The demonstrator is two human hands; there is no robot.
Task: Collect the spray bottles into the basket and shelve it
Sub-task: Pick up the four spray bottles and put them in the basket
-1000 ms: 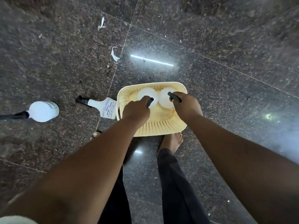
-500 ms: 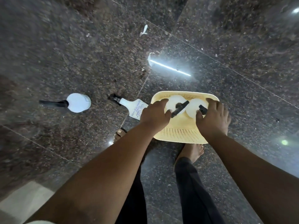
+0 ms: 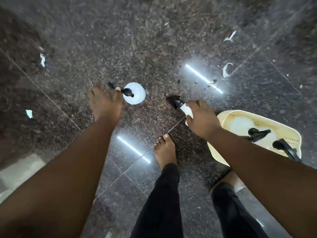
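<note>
The left hand (image 3: 104, 104) reaches over the dark stone floor (image 3: 154, 40), its fingers spread loose at the black nozzle of an upright white spray bottle (image 3: 135, 93). The right hand (image 3: 202, 119) curls onto a second bottle (image 3: 180, 104) lying just left of the cream basket (image 3: 223, 117); whether it grips yet, I cannot tell. Two bottles (image 3: 243, 125) stand inside the basket.

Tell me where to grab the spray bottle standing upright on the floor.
Take the upright spray bottle by its black trigger head and neck, from above. It stands vertically, so the head is topmost and its round white body is wider. The left hand is already at the trigger.
</note>
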